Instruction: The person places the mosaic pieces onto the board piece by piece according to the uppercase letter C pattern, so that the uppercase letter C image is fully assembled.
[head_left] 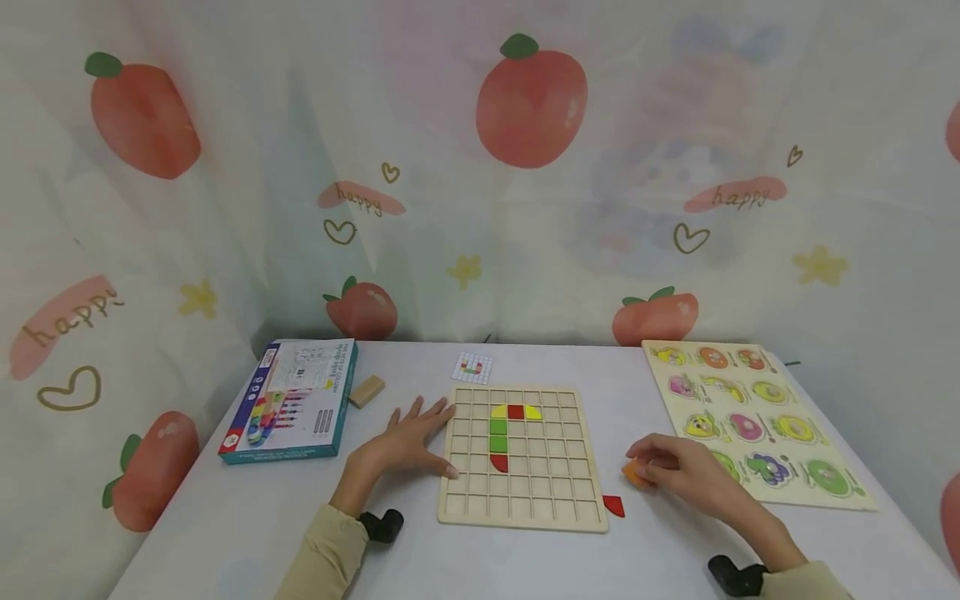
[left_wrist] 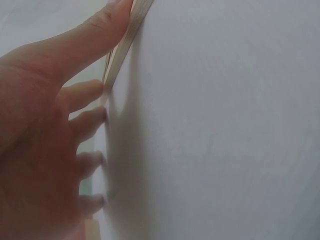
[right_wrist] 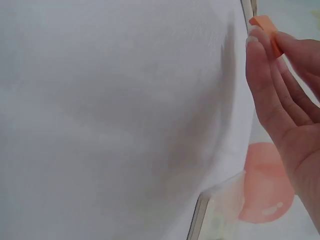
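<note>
A wooden grid board (head_left: pixel 555 483) lies mid-table, with yellow, red and green tiles (head_left: pixel 498 435) set in some of its squares. My left hand (head_left: pixel 405 440) is spread at the board's left edge, thumb and fingertips touching it. In the left wrist view that hand (left_wrist: pixel 50 110) has straight fingers along the board's side (left_wrist: pixel 125 50). Between thumb and fingers my right hand (head_left: pixel 678 471) pinches an orange tile (head_left: pixel 634 474), right of the board. The right wrist view shows this orange piece (right_wrist: pixel 268 35) at the fingertips. A red quarter-round tile (head_left: pixel 614 506) lies by the board's lower right corner.
A small pattern card (head_left: pixel 472 367) lies behind the board. To the left are a boxed game (head_left: pixel 300 400) and a wooden block (head_left: pixel 367 391). A fruit puzzle board (head_left: pixel 750 408) stretches along the right, close to my right hand. A printed curtain (head_left: pixel 480 233) hangs behind the table.
</note>
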